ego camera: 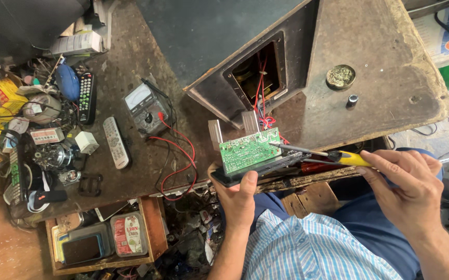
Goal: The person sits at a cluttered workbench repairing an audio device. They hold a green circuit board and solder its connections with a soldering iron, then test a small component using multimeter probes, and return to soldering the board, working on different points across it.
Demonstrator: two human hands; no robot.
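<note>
While our left hand (239,199) grips the lower edge of 1 green circuit board (249,151) on its black mount, fingers curled under and thumb pressed on the near rim, our right hand (410,187) closes around the yellow handle of 1 soldering iron (322,153), held like a pen with its dark tip resting at the board's right edge. We hold the board tilted just above the near edge of the worn brown workbench (131,67), in front of 1 dark wooden cabinet (369,46) lying on the bench. Red and blue wires (259,98) run from the board up into the cabinet's rectangular opening. On the cabinet's panel we count 1 round tin (340,76) of greyish material and 1 small black knob (352,100).

To the left we count 1 multimeter (145,108) with 2 leads, 1 red and 1 black, looping toward us. Beside it lie 2 remote controls: 1 grey (116,141) and 1 black (86,97) with coloured buttons. A blue rounded object (68,82) sits beside the black remote.

As for packages, 1 white box with a printed label (78,43) lies at the bench's far left, 1 yellow printed wrapper (7,98) sits at the left edge, 1 small white cube (86,142) stands near the grey remote, and 1 red-and-white labelled tub (128,234) rests in a wooden tray (158,228) below the bench.
</note>
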